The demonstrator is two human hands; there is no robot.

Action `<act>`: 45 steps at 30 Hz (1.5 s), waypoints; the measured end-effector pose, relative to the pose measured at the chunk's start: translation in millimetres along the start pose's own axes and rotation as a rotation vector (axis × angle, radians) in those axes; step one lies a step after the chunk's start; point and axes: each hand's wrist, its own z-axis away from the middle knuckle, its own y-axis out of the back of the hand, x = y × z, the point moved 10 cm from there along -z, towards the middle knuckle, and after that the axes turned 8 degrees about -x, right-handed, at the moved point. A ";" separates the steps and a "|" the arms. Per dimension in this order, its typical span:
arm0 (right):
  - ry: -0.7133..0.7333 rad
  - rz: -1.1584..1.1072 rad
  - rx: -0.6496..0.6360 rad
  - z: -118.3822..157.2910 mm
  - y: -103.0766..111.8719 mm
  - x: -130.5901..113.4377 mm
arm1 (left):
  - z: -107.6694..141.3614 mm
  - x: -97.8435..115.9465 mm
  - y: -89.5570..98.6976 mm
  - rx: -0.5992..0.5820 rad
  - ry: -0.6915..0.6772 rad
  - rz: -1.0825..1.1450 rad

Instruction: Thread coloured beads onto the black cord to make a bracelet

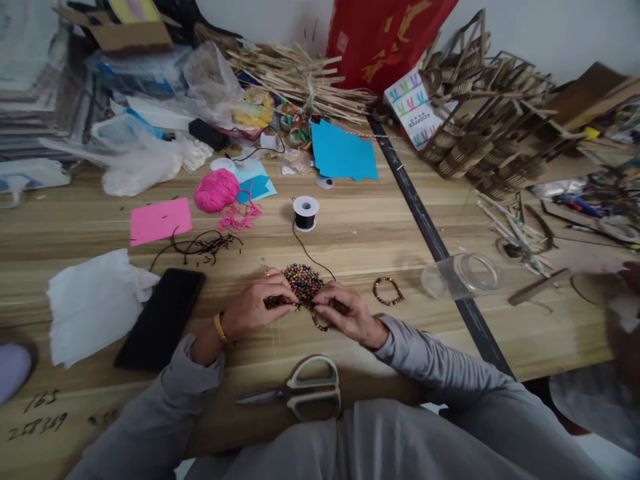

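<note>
My left hand (260,303) and my right hand (347,310) pinch close together at a string of beads (321,324), whose small colourful beads show in a curve below my right fingers. The exact grip points are partly hidden by the fingertips. Just beyond my hands lies a pile of loose multicoloured beads (302,280). A spool of black cord (305,215) stands behind the pile, its cord trailing towards my right hand. To the right rests a round beaded bracelet (389,291). Scissors (303,390) lie near the table's front edge, blades to the left.
At left are a black phone (160,320), white tissue (97,303), black cord scraps (207,247) and pink yarn (217,190). A clear plastic jar (457,277) lies to the right. Woven baskets (465,147) stand behind it. Another person's sleeve (595,407) shows at far right.
</note>
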 end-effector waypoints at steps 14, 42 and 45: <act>-0.078 -0.004 -0.017 -8.2 -3.5 10.6 | 2.4 -5.4 -14.7 -0.046 0.019 -0.294; -0.086 0.014 -0.031 -8.2 -7.0 15.3 | 6.6 -4.3 11.7 0.282 0.041 0.017; -0.089 0.014 -0.030 -8.2 -7.1 16.1 | 8.5 -14.3 11.0 0.292 0.081 0.131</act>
